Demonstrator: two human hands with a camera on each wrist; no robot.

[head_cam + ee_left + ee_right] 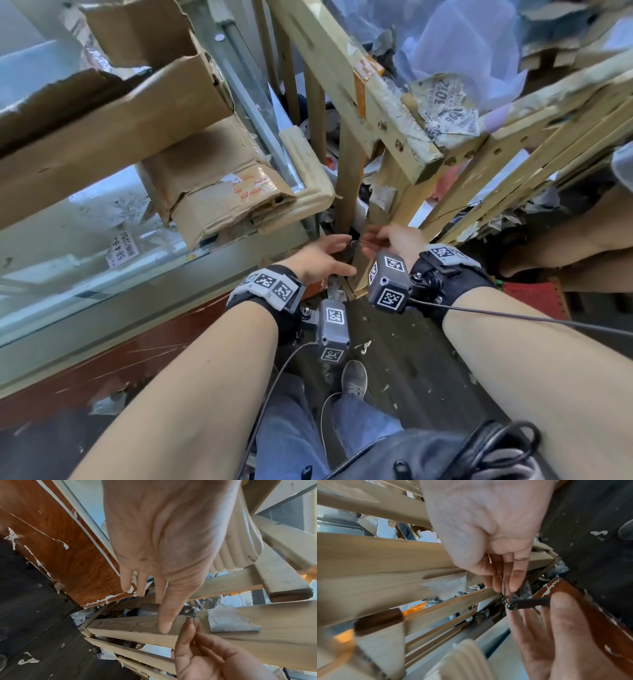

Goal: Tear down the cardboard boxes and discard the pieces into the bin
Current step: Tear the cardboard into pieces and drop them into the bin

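The right hand (394, 240) reaches down beside the wooden slatted crate (394, 137) and pinches a thin dark cord (500, 577) between thumb and fingertips; in the right wrist view the cord runs down through those fingers to a small dark folding tool (527, 603) that hangs at its end. The left hand (320, 260) is just beside it, fingers straight and slightly spread, holding nothing; the right wrist view shows its fingertips close under the dark tool, though whether they touch it is hard to tell through the blur. In the left wrist view the left index finger (165, 619) lies along one of the crate's pale wooden slats (130, 626), and the right hand's pinching fingers (190, 628) come up from below to meet at the same spot. The crate serves as the bin: torn paper and cardboard scraps show between its slats, and clear plastic sheeting (455, 41) bulges from its top. The cardboard boxes (137, 102) sit up to the left on a glass counter (85, 284), a large torn-open one above and a crushed, taped one (212, 185) below it, well apart from both hands. The dark floor (411, 359) underfoot is littered with small pale scraps, and a grey shoe (354, 377) stands on it.
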